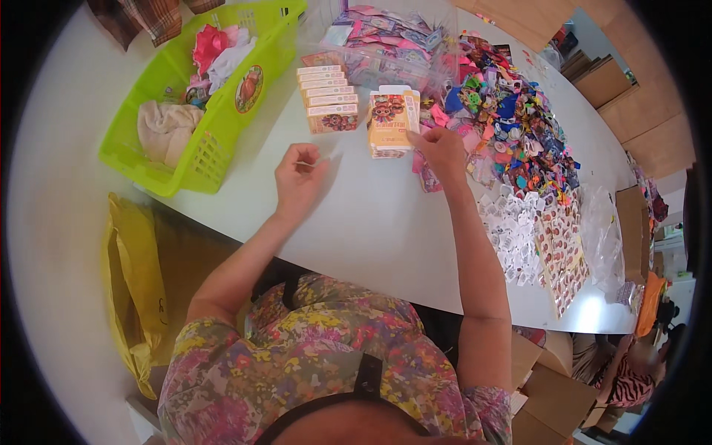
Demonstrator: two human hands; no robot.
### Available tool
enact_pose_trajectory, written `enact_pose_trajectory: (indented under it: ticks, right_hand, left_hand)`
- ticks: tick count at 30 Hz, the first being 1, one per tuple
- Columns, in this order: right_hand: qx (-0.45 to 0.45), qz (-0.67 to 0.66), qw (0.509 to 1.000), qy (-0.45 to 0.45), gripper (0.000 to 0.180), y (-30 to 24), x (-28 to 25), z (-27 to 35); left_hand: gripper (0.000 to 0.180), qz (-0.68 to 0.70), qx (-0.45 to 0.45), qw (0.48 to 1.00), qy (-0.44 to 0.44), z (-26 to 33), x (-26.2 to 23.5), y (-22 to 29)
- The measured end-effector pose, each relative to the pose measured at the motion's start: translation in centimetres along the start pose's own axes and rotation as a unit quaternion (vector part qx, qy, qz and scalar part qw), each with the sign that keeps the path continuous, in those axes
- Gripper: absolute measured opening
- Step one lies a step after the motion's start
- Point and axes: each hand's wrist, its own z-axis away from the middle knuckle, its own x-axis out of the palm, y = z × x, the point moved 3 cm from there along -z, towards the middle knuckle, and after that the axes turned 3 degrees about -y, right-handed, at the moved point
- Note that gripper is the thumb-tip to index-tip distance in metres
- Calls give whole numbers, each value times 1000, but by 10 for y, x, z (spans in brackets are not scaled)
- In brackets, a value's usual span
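White smooth table (371, 230) is filling most of the view, edges bending with the lens. Lime green plastic basket (222, 111) with slotted walls is sitting at its left end, holding soft crumpled cloths. A glossy heap of colourful small toys (519, 126) is spreading along the right side, single pieces too small to make out. A row of flat cardboard boxes (330, 96) is lying stacked near the basket. One upright orange-yellow box (391, 122) is standing mid-table, long axis vertical, printed face toward the person. Right hand (441, 148) is pinching the box's right edge, fingers closed on it. Left hand (298, 178) is hovering just beside, fingers curled loosely together, holding nothing visible.
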Motion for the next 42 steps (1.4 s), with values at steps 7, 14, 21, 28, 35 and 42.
enact_pose_trajectory:
  ticks: [7, 14, 21, 28, 35, 42]
  right_hand:
    - [11, -178, 984, 11, 27, 22, 1, 11]
    - [35, -498, 865, -38, 17, 3, -13, 65]
    - [133, -405, 894, -136, 12, 10, -19, 178]
    - [20, -267, 963, 7, 20, 20, -53, 189]
    - [90, -350, 932, 0, 14, 26, -40, 204]
    - [173, -414, 893, -34, 14, 39, -28, 220]
  left_hand:
    - [23, -3, 67, 994, -86, 13, 17, 31]
    - [42, 218, -270, 893, -287, 20, 43, 51]
    - [79, 627, -327, 558, -434, 49, 88, 77]
    - [66, 223, -345, 773, -484, 77, 104, 83]
    - [32, 298, -344, 753, -474, 104, 106, 80]
    - [42, 248, -392, 751, -470, 119, 94, 64]
